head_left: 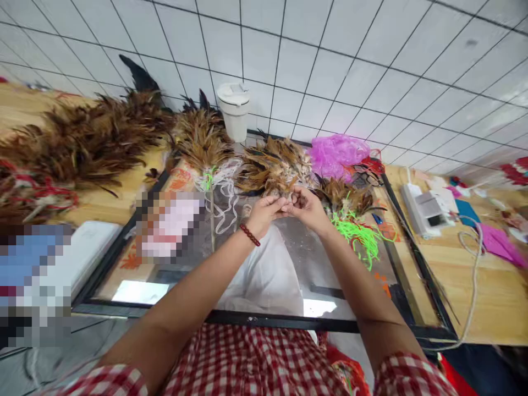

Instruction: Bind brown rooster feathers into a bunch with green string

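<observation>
My left hand (268, 212), with a red bead bracelet (249, 235) at the wrist, is closed in a pinch. Its fingertips meet those of my right hand (307, 209), also pinched, over the middle of the glass-topped board (198, 280). Whatever lies between the fingertips is too small and hidden to make out. Just beyond them, close to the fingers, lies a pile of brown feathers (274, 165) with pale fluffy bases. To the right of my right hand is a smaller feather bunch (344, 195) with bright green strings (358, 236).
A feather bundle (202, 137) on a stick and white ribbon (226, 198) lie left of the pile. Behind stands a white cup (235, 110). Further left is a long feather heap (99, 137). Pink plastic (336, 154) and a white power strip (416, 209) are at right.
</observation>
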Motion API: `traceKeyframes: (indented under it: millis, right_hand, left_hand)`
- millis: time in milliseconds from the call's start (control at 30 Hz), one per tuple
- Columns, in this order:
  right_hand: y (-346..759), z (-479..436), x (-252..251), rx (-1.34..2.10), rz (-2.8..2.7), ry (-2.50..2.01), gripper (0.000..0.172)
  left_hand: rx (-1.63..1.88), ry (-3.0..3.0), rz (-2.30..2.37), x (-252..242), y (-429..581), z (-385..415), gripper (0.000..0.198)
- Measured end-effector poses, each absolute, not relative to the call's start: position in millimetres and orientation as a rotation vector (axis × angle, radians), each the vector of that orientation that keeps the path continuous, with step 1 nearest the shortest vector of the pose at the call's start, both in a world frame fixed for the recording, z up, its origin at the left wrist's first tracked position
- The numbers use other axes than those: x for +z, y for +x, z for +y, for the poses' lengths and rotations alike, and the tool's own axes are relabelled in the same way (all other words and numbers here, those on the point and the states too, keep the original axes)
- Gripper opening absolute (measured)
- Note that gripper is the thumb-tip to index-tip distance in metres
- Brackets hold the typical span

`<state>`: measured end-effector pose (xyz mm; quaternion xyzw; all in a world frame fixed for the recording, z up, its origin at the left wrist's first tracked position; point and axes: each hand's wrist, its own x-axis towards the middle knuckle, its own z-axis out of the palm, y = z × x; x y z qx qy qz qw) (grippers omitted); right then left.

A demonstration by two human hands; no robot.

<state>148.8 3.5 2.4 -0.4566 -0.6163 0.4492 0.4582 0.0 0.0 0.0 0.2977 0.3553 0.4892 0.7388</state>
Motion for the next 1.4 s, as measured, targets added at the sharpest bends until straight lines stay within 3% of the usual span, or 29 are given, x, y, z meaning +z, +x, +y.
traceKeyframes:
  millis: [100,233,400,733,867,933,1067,1267,1400]
  right_hand:
    - [149,3,6,1.135,-1.469,-1.096,0.054]
    - [152,-1,15,1.353,-1.422,-1.039,0.031]
    - [155,-3,21,1.427,-1.368,-1.102,0.033]
    - [153,1,18,1.151,-1.487,-1.180,0.037]
    - [153,1,13,0.850,-1.734,-1.119,0.070]
    - [151,0,12,0.728,-1.798,-1.147,0.076]
    - [154,3,11,0.719,-1.775,-1.188,0.069]
    - [183,23,-4,0.659,-1.483,-1.480,0.036]
    - [186,24,-15,0.419,-1.682,-1.718,0.027]
  left_hand:
    - [1.097,0.654,0.786,0,0,-1,0.040]
    - [0.912,0.724,0.739,1,-3,-3,0.032]
    - [0.665,0.736,0.673,3,-5,-6,0.024]
    - [0.768,0.708,0.677,-3,-1,-5,0.018]
    - [0.874,0.599,0.629,-5,-2,-2,0.015]
    - [0.877,0.594,0.621,-5,-2,-1,0.014]
    - [0.978,0.587,0.655,-5,-2,-1,0.013]
    - [1.075,0.584,0.700,-2,-2,0,0.019]
    - [1.084,0.589,0.698,-2,-1,0,0.023]
